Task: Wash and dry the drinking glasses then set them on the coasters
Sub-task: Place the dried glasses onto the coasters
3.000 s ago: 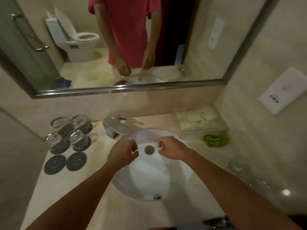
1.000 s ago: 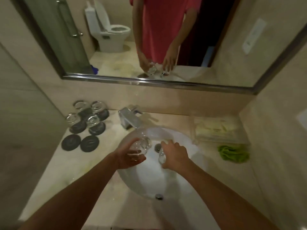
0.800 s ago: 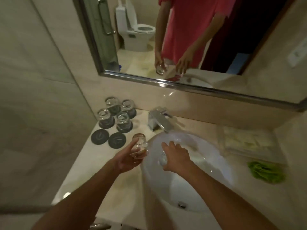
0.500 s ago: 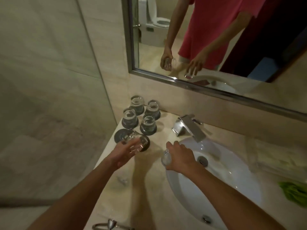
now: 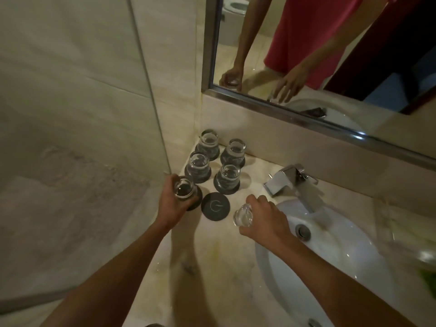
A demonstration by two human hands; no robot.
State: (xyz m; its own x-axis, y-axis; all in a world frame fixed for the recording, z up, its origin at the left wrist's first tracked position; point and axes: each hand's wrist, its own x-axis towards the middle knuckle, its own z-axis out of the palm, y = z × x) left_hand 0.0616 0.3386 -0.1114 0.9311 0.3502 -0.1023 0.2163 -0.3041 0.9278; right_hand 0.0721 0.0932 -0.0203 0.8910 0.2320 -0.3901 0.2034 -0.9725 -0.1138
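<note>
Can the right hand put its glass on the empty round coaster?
Probably yes. The right hand holds its glass just beside the bare coaster, with nothing between them. The left hand and its glass sit over the neighbouring coaster, out of the way.

Beige marble tabletop (image 5: 212,267) is set against tiled walls (image 5: 70,90); framed mirror (image 5: 330,55) is mounted above white basin (image 5: 330,267), chrome faucet (image 5: 292,182).

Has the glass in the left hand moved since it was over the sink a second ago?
Yes. The left hand has carried its glass leftward, away from the sink and past the tap, to the near-left coaster beside the four glasses already placed.
</note>
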